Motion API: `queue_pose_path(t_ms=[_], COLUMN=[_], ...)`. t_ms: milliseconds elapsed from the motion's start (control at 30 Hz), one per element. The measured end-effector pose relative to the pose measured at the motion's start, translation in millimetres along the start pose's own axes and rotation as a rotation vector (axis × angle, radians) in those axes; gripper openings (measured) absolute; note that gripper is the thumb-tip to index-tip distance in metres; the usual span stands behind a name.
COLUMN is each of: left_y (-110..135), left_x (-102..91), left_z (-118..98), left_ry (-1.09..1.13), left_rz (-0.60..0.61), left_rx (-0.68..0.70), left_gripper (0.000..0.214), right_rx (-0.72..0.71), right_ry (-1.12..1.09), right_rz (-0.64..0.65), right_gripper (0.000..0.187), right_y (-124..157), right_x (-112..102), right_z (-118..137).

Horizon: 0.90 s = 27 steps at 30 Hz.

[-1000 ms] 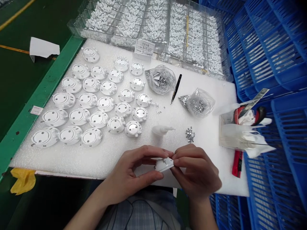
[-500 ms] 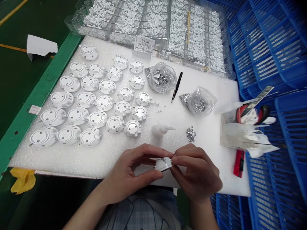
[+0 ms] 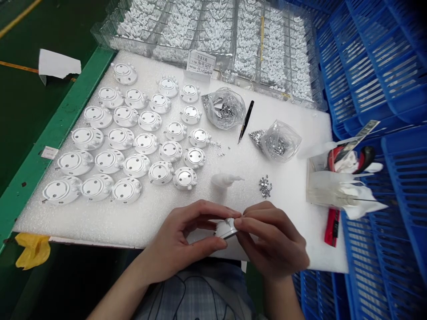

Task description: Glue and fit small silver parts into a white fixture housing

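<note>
My left hand and my right hand meet over the near edge of a white foam sheet. Together they pinch a small round white plastic part; the left thumb and fingers wrap its left side, the right fingertips press its right rim. Rows of several similar round white parts lie on the foam to the left. A small heap of tiny silver pieces and a white nozzle-shaped bottle lie just beyond my hands.
Two clear bags of silver pieces and black tweezers lie mid-sheet. Clear trays of white bits line the back. Blue crates stand right, with a clear box of tools. A green rail runs left.
Both hands stay closed on the round part; the right fingertips have shifted slightly along its rim. The view has drifted a little.
</note>
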<state>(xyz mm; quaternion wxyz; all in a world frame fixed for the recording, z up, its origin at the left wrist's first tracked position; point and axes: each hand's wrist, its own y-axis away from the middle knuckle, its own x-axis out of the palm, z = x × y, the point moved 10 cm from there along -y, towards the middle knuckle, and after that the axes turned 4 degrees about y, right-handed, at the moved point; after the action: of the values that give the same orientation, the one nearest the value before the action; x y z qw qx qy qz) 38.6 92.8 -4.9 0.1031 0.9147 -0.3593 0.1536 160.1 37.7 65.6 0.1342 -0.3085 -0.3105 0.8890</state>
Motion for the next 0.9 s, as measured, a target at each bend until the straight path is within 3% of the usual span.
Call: queue_pose_path(t_ms=[233,500,700,900], left_y=[0,0,-1,3], left_x=[-1.7,-3.0,5.9,11.2], left_z=[0,3,-2,6], left_ry=[0.010,0.046,0.068,0.101], left_rz=[-0.032,-0.046,0.052,0.120], left_rx=[-0.010,-0.038,-0.011,-0.080], left_gripper=[0.033,0.041,0.034,0.031], right_rx=[0.012,-0.023,-0.049,-0.056], right_ry=[-0.007,0.029,0.045,0.017], right_rz=[-0.010,-0.015,-0.055,-0.058], right_gripper=[0.048,0.037,0.039,0.032], right_y=[1,-2,0,2], right_x=[-1,-1,-5,-7], right_z=[0,5,9,7])
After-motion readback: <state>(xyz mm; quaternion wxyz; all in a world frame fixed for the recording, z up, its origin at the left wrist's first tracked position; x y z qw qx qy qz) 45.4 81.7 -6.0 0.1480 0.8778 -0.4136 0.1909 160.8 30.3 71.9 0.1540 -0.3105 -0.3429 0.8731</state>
